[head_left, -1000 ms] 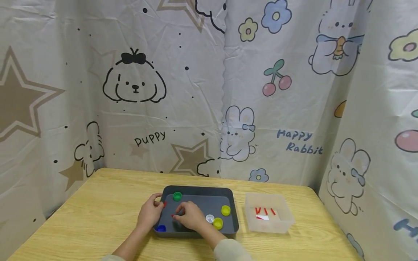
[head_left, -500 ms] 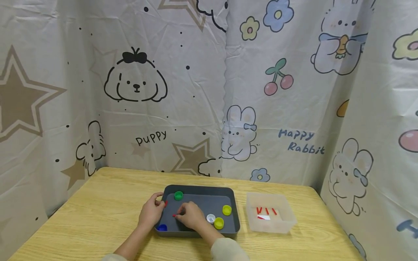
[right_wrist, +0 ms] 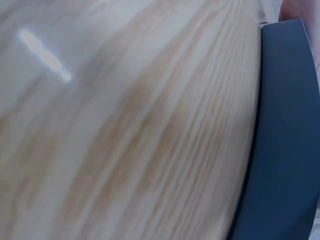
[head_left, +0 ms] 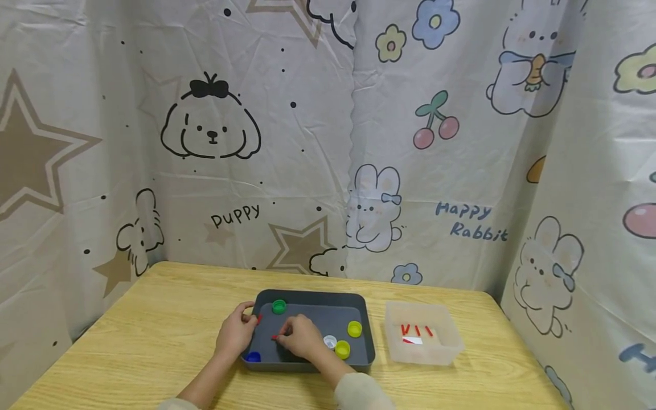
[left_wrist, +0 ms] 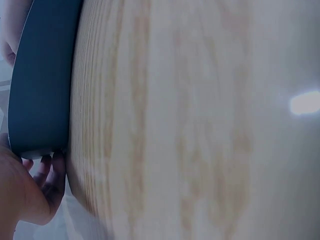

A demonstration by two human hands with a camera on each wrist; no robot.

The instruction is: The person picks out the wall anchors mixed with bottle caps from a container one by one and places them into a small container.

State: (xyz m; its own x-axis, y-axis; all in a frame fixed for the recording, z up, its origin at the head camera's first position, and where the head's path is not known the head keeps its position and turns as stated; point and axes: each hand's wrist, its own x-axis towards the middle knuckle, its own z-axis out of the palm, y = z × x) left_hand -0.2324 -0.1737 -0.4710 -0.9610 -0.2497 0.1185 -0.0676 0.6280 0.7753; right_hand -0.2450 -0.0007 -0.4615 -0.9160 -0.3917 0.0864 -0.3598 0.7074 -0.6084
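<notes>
My left hand (head_left: 235, 336) grips the left side of a dark grey tray (head_left: 307, 296), its fingers curled against the tray's outside in the left wrist view. Beside that thumb, a small red piece (head_left: 259, 319) shows at the inner wall; whether the hand holds it cannot be told. Over the tray's left half, my right hand (head_left: 302, 340) pinches a small red stick (head_left: 274, 337), mostly hidden by the fingers. Within the tray are a green cap (head_left: 279, 307), a blue cap (head_left: 253, 357), a white cap (head_left: 329, 342) and two yellow caps, one behind (head_left: 355, 329) and one in front (head_left: 342, 349).
To the tray's right stands a translucent plastic box (head_left: 448, 345) with several red sticks (head_left: 417, 331) and a small white-and-red piece (head_left: 413, 340). Both containers are on a wood-grain table (head_left: 154, 324). A patterned curtain (head_left: 307, 171) encloses the back and sides.
My right hand has shifted very slightly to the right with the red stick in its fingers. The left hand keeps its hold on the tray. The head view sways a little.
</notes>
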